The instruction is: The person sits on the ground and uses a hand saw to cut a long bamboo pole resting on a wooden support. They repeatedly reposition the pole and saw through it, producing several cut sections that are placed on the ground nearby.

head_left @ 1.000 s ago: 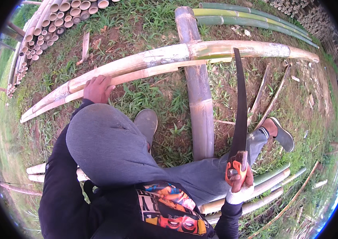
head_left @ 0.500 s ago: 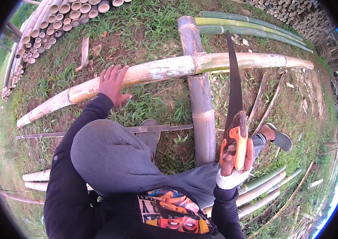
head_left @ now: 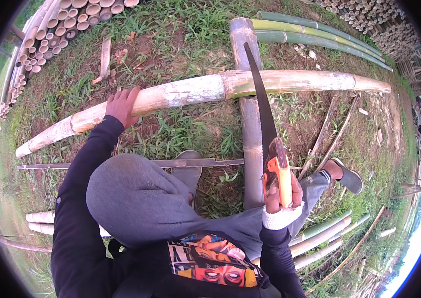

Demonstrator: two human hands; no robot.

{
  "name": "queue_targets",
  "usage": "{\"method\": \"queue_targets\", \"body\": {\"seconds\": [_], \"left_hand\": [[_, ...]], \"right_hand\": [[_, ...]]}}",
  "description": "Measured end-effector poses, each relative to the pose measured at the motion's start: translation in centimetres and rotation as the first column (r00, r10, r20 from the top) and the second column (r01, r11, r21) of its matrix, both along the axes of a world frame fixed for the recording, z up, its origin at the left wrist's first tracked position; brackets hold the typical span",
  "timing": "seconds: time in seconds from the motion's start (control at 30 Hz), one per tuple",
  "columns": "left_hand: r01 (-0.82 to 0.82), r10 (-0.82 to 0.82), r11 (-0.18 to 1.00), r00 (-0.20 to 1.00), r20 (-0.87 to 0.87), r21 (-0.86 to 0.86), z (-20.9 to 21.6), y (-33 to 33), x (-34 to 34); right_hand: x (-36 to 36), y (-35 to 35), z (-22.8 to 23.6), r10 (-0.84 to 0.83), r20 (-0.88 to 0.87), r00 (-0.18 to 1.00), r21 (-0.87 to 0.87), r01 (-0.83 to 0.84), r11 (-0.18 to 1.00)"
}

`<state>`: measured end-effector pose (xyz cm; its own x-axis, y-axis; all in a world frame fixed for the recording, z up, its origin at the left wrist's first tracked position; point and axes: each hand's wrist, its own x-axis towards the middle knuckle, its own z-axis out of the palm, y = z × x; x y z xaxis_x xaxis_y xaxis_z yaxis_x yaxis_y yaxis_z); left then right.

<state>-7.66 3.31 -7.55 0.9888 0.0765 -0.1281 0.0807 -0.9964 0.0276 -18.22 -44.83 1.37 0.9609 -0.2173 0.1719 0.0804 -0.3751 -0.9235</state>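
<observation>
A long pale bamboo pole (head_left: 185, 94) lies crosswise over a thicker grey bamboo post (head_left: 251, 124). My left hand (head_left: 123, 108) grips the pole on its left stretch, the fingers over its top. A handsaw with an orange handle and a dark tapering blade (head_left: 264, 107) is held in my right hand (head_left: 285, 194), its fingers wrapped round the handle. The blade points away from me and passes over the pole just right of a node, near the post. Whether its teeth touch the pole I cannot tell.
Green bamboo poles (head_left: 319, 37) lie at the far right. Stacked bamboo (head_left: 79, 17) shows its cut ends at the far left. A thin split strip (head_left: 210, 162) runs past my sandalled foot, and more poles (head_left: 319, 238) lie at the near right. Grass covers much of the ground.
My left hand has slid left and closed over the pole. The pole has shifted left over the post. The saw has moved left, its tip swinging left.
</observation>
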Motion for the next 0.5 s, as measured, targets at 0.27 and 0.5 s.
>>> {"method": "queue_targets", "body": {"seconds": [0.27,0.5], "left_hand": [[0.443,-0.445,0.893,0.895,-0.009,-0.076,6.0,-3.3,5.1],[0.374,-0.388,0.91,0.92,-0.05,-0.181,5.6,-11.2,12.5]], "right_hand": [[1.5,4.0,-2.3,0.247,0.215,0.945,-0.208,-0.203,0.957],[0.0,5.0,-3.5,0.162,-0.161,0.974,0.148,-0.139,0.979]]}}
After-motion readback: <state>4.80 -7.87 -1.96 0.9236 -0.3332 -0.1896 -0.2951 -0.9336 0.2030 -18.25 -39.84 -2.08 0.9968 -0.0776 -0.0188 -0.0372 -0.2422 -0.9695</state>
